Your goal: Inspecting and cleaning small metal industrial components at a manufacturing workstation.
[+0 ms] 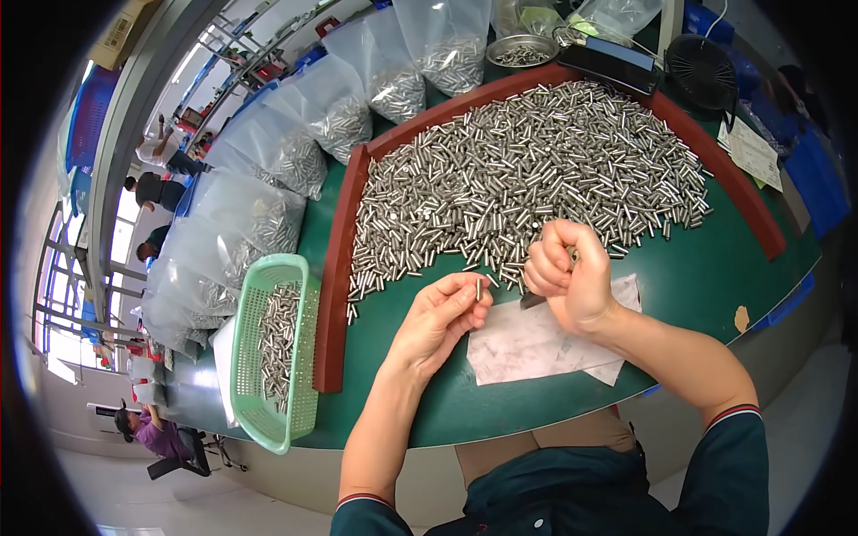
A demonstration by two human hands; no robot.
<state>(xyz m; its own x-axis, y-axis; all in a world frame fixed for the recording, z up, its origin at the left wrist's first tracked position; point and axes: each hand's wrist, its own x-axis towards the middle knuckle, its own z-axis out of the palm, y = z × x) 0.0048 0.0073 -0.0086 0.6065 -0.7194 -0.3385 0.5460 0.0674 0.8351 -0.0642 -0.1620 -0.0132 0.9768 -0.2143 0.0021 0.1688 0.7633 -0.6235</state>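
Between the thumb and fingers of my left hand (444,319) is a small metal pin (479,288), pinched upright. My right hand (569,272) is curled into a fist just to the right. A dark, flat-edged piece (532,300) pokes out below that fist, mostly covered by the fingers, so its kind is unclear. Both hands hover at the near edge of a broad heap of loose metal pins (527,170). Under the right wrist lies a smudged white cloth or paper sheet (518,344) on the green tabletop (384,357).
Dark red wooden rails (335,295) fence the heap. Left of them stands a green perforated basket (304,357) with more pins. Clear bags of pins (335,116) line the left and back. A metal bowl (523,54), a phone (609,67) and a black fan (702,71) sit behind.
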